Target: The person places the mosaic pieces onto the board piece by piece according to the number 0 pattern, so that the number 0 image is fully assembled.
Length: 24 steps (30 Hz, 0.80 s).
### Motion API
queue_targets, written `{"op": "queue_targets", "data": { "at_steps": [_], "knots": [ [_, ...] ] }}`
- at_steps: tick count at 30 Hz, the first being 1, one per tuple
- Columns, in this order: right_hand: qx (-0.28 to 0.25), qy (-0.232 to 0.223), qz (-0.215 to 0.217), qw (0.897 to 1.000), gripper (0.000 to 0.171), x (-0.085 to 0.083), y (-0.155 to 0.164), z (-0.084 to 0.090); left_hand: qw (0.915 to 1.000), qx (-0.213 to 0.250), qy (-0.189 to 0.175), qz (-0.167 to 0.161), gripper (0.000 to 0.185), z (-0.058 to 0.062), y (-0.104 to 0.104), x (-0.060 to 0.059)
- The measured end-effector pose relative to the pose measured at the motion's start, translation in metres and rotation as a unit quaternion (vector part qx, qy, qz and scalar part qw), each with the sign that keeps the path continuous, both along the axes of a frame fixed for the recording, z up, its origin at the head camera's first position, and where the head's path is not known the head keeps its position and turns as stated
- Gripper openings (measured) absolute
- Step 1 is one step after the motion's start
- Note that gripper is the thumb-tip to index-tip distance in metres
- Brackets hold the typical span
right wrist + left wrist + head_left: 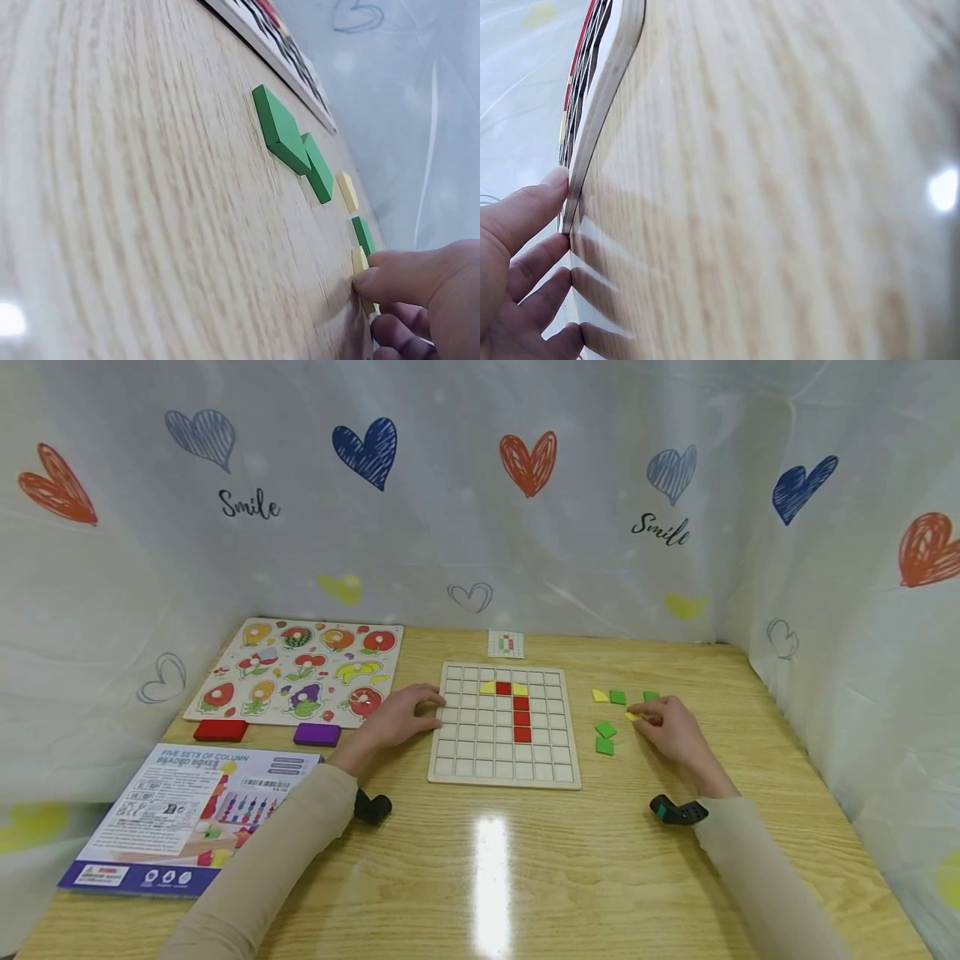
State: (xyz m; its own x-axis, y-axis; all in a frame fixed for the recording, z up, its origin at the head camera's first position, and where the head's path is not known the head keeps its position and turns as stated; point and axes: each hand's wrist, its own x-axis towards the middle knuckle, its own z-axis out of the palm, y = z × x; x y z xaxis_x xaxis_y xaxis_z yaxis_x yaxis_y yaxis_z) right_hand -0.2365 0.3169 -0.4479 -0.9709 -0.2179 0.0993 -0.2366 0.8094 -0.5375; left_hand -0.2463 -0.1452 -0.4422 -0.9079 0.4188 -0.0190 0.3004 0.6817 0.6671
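Right of the grid board (pixel 465 747), the right hand (pixel 672 732) narrowly pinches a yellow piece (pixel 360 260), probably light, stiff and best held by its edges. The left hand (pixel 396 717), loosely spread, touches the board.

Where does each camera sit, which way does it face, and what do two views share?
Head: on the head, facing forward and down at the table and grid board; sleeved forearms, left grip and right grip show.
Left wrist: on that wrist, looking across the tabletop and along the board's edge; left grip at lower left.
Right wrist: on that wrist, looking across the tabletop at green tiles; right grip at lower right, pinching a yellow tile.
Shared: head and right wrist both show that yellow tile.
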Motion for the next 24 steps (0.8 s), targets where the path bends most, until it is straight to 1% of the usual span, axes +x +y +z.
{"op": "queue_targets", "data": {
  "at_steps": [2,4,8,12,17,21,24],
  "knots": [
    [0.009,0.004,0.021,1.0,0.027,0.005,0.001,0.0,1.0,0.0,-0.001,0.0,0.033,0.0,0.0,0.0],
    [0.012,0.007,0.032,0.999,0.026,0.011,0.002,-0.001,1.0,0.002,-0.002,-0.001,0.033,0.0,0.0,0.001],
    [0.007,0.012,0.026,1.0,0.029,0.02,0.002,-0.005,1.0,0.004,-0.002,-0.002,0.033,0.001,0.0,0.001],
    [0.01,0.03,0.025,0.999,0.031,0.027,0.001,-0.007,1.0,0.003,-0.002,-0.003,0.033,0.001,0.0,0.001],
    [0.023,0.049,0.039,0.998,0.023,0.03,0.0,-0.006,1.0,0.003,-0.003,-0.003,0.033,0.0,0.0,0.001],
    [0.028,0.053,0.046,0.997,0.021,0.03,0.0,-0.005,1.0,0.003,-0.002,-0.003,0.033,0.001,0.0,0.001],
    [0.025,0.068,0.049,0.996,0.02,0.029,-0.002,-0.005,1.0,0.006,-0.003,-0.003,0.033,0.001,0.0,0.001]
  ]
}}
